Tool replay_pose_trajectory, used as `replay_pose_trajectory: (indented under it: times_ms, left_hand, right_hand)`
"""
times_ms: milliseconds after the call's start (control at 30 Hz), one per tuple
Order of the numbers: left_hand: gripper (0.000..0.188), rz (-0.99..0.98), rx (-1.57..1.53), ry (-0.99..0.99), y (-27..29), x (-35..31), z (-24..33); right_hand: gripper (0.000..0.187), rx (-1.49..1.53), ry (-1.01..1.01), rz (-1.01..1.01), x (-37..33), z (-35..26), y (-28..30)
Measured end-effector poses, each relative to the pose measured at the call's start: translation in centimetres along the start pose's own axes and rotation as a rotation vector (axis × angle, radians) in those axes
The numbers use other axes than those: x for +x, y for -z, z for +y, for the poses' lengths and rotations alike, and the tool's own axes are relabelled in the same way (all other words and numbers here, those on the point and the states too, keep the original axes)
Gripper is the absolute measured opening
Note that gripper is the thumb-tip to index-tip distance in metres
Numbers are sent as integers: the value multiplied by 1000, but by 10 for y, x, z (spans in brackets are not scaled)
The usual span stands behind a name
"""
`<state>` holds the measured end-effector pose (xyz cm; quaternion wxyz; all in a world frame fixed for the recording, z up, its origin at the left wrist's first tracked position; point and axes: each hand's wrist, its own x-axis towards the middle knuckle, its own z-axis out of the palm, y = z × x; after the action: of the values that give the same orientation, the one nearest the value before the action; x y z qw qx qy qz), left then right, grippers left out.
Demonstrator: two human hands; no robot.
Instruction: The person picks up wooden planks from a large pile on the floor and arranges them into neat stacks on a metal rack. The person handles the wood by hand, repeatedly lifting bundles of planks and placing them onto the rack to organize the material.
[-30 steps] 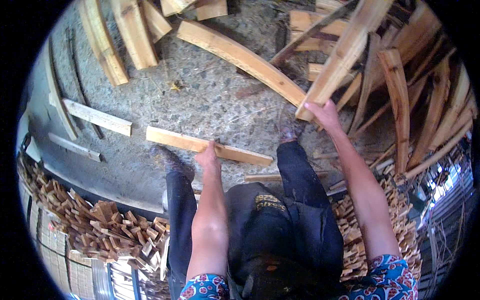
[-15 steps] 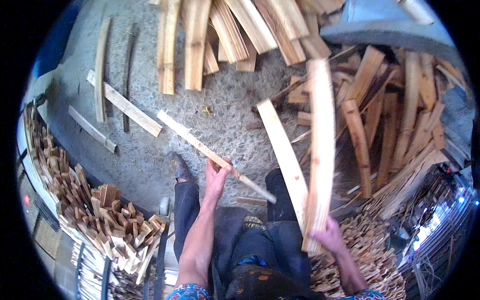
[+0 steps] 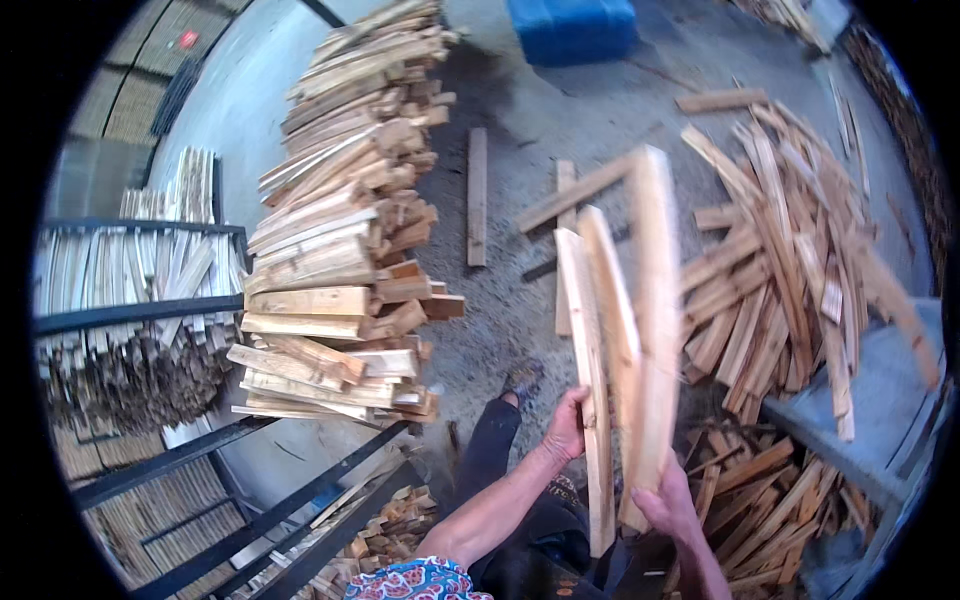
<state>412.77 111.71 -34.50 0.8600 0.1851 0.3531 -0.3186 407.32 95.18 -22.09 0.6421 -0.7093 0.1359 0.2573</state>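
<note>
I have the left hand (image 3: 568, 425) wrapped around a narrow board (image 3: 588, 370), pale yellow wood with small dark knots. The right hand (image 3: 667, 500) grips a wide board (image 3: 653, 310) near its lower end; it looks paler, smeared by blur. A tan board (image 3: 613, 300) sits between those 2, and I can't tell what grips it. All 3 are raised over the grey floor (image 3: 500, 310), long axes running up my view, the narrow and tan far ends tilting left.
</note>
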Motion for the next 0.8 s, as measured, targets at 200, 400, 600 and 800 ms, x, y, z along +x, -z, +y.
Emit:
replay_pose_trajectory:
  times_ms: [200,400,600,800]
  left_hand:
    - [41,159,0,-703,-31,-49,191]
    - [60,773,126,-1114,-24,-121,331]
    - [50,1098,63,-856,187,-197,397]
    - [37,1285,799,-876,185,-151,346]
  right_hand:
    - [58,-519,539,-542,175,-118,-95]
    - [39,-513,592,-956,273,-196,-244]
    - [27,-738,606,-736,286,-141,-302]
    - [17,-675,-21,-286,230,58,-154]
